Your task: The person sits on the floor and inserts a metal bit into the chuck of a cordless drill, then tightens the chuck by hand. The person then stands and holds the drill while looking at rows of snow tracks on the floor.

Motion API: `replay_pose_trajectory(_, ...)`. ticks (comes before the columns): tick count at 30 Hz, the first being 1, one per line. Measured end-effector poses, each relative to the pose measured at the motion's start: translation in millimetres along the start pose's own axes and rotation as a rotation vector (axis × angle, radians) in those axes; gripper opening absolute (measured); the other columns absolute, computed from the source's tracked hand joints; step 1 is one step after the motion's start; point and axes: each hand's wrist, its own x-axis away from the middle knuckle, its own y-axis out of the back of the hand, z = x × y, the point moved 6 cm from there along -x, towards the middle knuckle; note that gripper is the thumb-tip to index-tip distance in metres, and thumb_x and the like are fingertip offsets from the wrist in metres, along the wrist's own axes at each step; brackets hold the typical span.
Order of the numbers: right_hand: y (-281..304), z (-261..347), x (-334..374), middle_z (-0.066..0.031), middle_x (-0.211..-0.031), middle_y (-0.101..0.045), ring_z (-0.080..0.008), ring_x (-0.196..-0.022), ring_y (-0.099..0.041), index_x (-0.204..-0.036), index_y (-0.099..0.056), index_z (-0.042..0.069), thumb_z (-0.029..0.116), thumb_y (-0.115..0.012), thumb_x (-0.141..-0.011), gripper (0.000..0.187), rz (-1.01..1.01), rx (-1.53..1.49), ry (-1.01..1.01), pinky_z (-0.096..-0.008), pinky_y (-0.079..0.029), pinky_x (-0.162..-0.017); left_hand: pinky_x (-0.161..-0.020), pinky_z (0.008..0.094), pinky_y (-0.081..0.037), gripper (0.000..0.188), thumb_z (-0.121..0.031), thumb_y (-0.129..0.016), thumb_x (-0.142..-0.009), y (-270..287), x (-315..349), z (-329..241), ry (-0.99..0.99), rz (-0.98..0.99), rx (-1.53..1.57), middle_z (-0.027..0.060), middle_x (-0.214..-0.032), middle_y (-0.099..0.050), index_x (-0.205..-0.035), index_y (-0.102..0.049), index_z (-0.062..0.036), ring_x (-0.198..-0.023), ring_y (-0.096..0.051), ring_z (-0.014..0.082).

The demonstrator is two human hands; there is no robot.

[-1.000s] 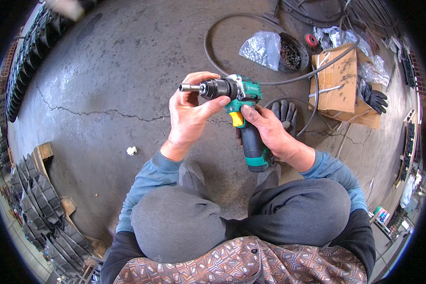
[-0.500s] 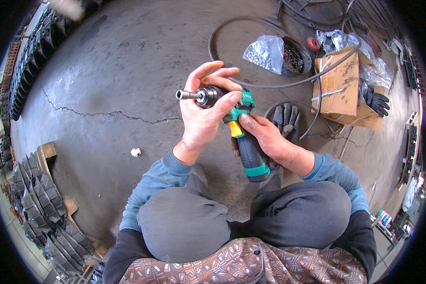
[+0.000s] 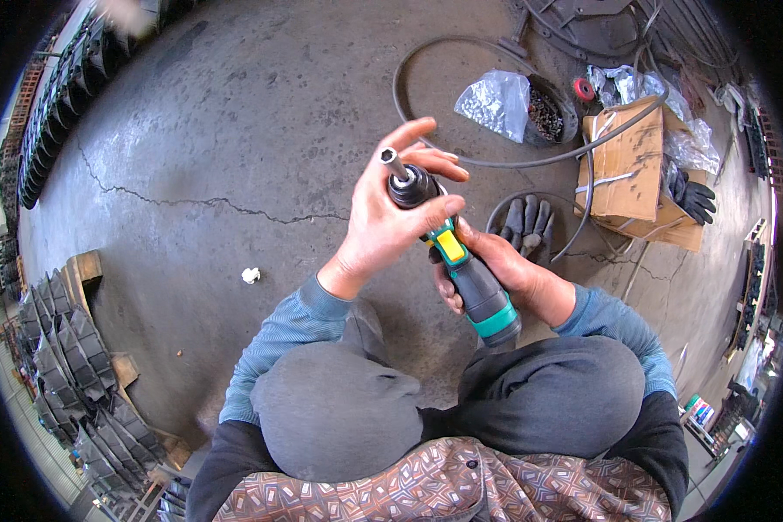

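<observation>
Right grip [image 3: 511, 264] clamped on drill [image 3: 481, 289], left grip [image 3: 381, 219] apart around chuck [image 3: 414, 188], above cracked grey floor [image 3: 209, 157].

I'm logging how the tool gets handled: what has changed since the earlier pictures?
The drill has turned: its socket, pointing left before, now tips up toward the camera. The left hand has spread its fingers around the chuck; whether it still touches is unclear. Unchanged: the right hand grips the handle; glove and box lie as before.
</observation>
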Motion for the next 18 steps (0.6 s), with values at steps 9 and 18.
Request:
replay_pose_trajectory(9,15,33,7,-0.0148,-0.092,-0.073,-0.0211,-0.078,-0.069,-0.114,-0.067,-0.001,0.054,-0.053,-0.106,0.058,-0.277,0.769,0.068,-0.0354,-0.057,-0.073,-0.069,0.0243,-0.05,0.02,-0.011,-0.082,-0.089,4,16,15,0.27,-0.039,-0.073,-0.0026,-0.088,-0.065,-0.099,-0.067,-0.0027,-0.078,-0.059,0.0063)
replay_pose_trajectory(18,-40,98,37,-0.0049,-0.099,-0.067,-0.0139,-0.087,-0.066,-0.111,-0.075,0.005,0.017,-0.084,-0.088,0.028,-0.361,1.155,0.885,-0.0297,-0.053,-0.076,-0.071,0.0411,-0.056,0.035,-0.014,-0.085,-0.075,-10,24,12,0.166,0.193,-0.559,0.017,-0.086,-0.07,-0.104,-0.067,-0.0021,-0.081,-0.07,0.0317)
